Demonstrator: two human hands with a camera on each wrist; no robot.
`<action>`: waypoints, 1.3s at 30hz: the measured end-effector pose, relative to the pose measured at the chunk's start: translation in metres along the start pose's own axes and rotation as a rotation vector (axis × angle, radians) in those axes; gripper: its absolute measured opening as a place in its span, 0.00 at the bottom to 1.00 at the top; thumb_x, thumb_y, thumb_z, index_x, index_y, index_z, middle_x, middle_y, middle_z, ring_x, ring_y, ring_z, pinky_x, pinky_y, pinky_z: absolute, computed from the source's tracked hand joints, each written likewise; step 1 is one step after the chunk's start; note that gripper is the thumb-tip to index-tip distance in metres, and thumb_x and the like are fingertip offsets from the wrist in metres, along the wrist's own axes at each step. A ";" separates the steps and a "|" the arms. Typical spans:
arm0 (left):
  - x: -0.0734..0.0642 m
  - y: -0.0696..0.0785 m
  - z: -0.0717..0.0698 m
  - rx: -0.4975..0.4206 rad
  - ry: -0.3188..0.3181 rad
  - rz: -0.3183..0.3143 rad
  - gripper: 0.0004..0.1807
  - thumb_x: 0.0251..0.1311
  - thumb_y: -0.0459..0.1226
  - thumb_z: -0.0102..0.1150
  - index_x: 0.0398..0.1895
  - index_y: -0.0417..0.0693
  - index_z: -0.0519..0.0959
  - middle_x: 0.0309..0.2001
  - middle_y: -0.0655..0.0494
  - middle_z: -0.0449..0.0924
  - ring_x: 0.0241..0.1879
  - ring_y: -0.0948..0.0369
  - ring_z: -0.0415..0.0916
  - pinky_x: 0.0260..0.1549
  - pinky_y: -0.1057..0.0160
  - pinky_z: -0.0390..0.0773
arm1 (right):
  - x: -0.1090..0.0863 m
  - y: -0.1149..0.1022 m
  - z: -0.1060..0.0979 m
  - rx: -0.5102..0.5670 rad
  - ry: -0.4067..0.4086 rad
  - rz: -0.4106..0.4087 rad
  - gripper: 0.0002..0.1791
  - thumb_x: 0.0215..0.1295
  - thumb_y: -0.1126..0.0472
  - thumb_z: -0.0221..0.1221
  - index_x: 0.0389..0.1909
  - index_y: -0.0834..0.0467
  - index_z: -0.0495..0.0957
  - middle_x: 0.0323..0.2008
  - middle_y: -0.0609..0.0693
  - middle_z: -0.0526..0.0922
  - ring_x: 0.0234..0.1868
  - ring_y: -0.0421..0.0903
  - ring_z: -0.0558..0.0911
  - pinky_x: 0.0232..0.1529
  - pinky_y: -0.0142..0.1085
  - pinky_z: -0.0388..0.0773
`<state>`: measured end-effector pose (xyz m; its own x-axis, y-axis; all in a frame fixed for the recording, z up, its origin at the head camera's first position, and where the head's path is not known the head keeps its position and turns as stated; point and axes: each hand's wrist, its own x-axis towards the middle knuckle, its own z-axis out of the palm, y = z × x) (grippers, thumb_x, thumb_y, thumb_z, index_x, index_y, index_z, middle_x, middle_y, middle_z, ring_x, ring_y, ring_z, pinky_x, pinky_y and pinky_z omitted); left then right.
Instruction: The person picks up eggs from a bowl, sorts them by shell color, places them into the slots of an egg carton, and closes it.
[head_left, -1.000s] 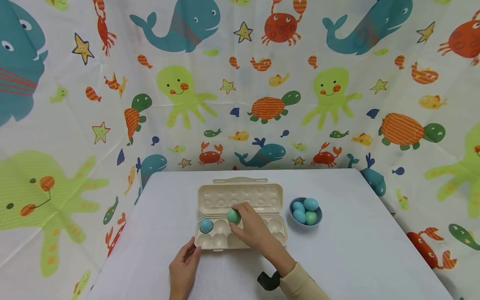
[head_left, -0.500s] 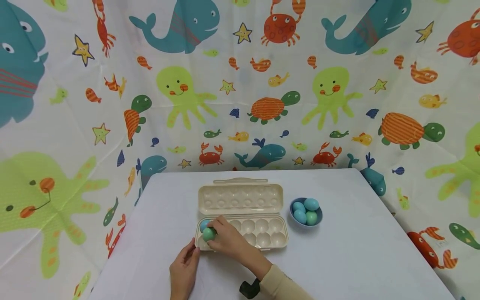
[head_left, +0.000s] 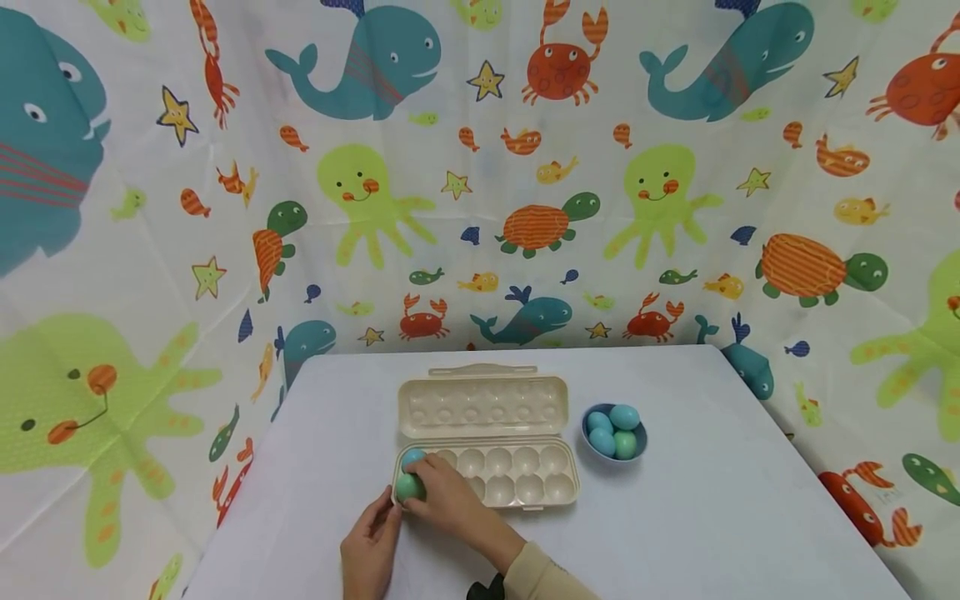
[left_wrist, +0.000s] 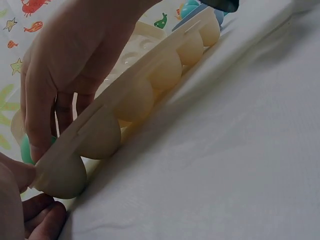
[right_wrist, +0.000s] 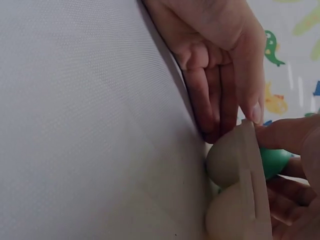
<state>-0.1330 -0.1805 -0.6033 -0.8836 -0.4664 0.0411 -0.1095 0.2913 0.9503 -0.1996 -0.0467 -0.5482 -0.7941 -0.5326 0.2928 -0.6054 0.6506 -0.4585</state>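
Note:
A beige plastic egg carton [head_left: 558, 503] lies unfolded on the white table, its dimpled lid [head_left: 483, 407] toward the back. My right hand [head_left: 453, 504] holds a green egg [head_left: 408, 487] at the carton's front left cup, fingers and thumb around its side. Just behind it, a blue egg [head_left: 412, 457] sits in the back left cup, partly covered by the fingers. At the front left corner my left hand [head_left: 369, 542] pinches the carton, thumb [right_wrist: 254, 107] on the rim and fingers curled below. In the right wrist view the green egg shows above the rim.
To the right of the carton stands a small blue bowl [head_left: 617, 462] with several blue and green eggs. A white cloth with printed sea animals [head_left: 536, 229] hangs behind and beside the table. A black object [head_left: 486, 589] is at the right wrist.
My right hand has carried the green egg leftward over the carton and down to the front left cup. The left hand stays at the corner. The head view has tilted slightly up.

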 end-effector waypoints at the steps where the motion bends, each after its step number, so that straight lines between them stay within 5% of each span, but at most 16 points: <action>1: 0.000 0.000 0.000 -0.006 0.001 -0.002 0.20 0.68 0.36 0.61 0.62 0.43 0.78 0.56 0.41 0.83 0.42 0.85 0.74 0.42 0.83 0.79 | 0.000 0.001 0.001 0.010 -0.003 0.009 0.23 0.58 0.54 0.71 0.53 0.56 0.80 0.48 0.49 0.81 0.48 0.39 0.80 0.47 0.26 0.81; 24: 0.000 -0.001 0.002 -0.024 0.028 0.019 0.20 0.68 0.36 0.62 0.61 0.41 0.79 0.55 0.41 0.84 0.41 0.86 0.74 0.41 0.84 0.79 | 0.006 0.001 -0.005 0.164 -0.089 0.111 0.20 0.55 0.59 0.73 0.49 0.58 0.82 0.41 0.49 0.81 0.38 0.34 0.74 0.38 0.24 0.75; 39: 0.000 -0.002 0.003 -0.012 0.044 0.042 0.19 0.68 0.36 0.62 0.60 0.41 0.79 0.54 0.41 0.84 0.41 0.86 0.74 0.40 0.85 0.78 | 0.000 0.001 -0.016 0.067 -0.051 0.091 0.20 0.59 0.57 0.69 0.52 0.57 0.81 0.43 0.48 0.80 0.39 0.36 0.77 0.35 0.24 0.77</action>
<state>-0.1341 -0.1783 -0.6067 -0.8666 -0.4899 0.0945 -0.0668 0.3017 0.9511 -0.2011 -0.0370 -0.5356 -0.8407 -0.5010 0.2052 -0.5248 0.6608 -0.5366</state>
